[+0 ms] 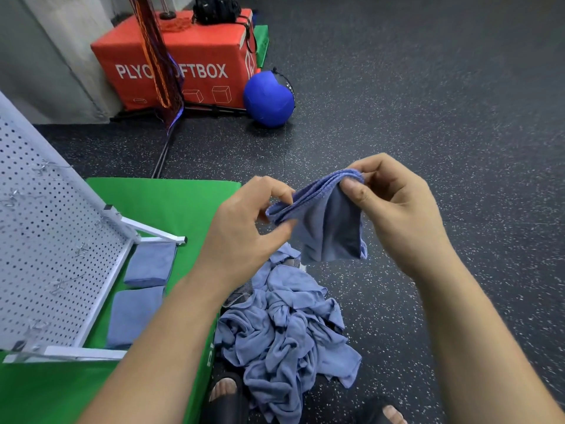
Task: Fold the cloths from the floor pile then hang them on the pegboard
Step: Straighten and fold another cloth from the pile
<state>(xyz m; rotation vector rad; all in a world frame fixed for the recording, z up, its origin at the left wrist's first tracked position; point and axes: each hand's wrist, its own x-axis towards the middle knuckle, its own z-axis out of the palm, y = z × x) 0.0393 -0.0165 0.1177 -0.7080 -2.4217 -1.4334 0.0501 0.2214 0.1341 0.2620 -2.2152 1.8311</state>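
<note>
**A:** In the head view, what is there to count?

**B:** Two hands, one blue cloth [330, 228] held up between them, and one loose pile [284, 332] of the same blue cloths on the dark speckled floor [428, 117]. I cannot count the cloths in the pile, because they are tangled. There is also one white pegboard [46, 240] at the left, leaning on a green mat [171, 203], with several wire hooks and nothing hanging on them. Two folded cloths [151, 264] lie flat on the mat beside its foot, one nearer than the other.

**A:** And how do the hands hold the cloth?

**B:** The left hand [241, 221] pinches the lower end of the cloth's layered top edge between thumb and fingers. The right hand [394, 209] pinches the higher end the same way. The rest of the cloth hangs down between them, right above the pile.

**A:** Anything further off?

**B:** One red box [195, 50] and one blue ball [269, 99] beside it, well apart from the hands.
</note>
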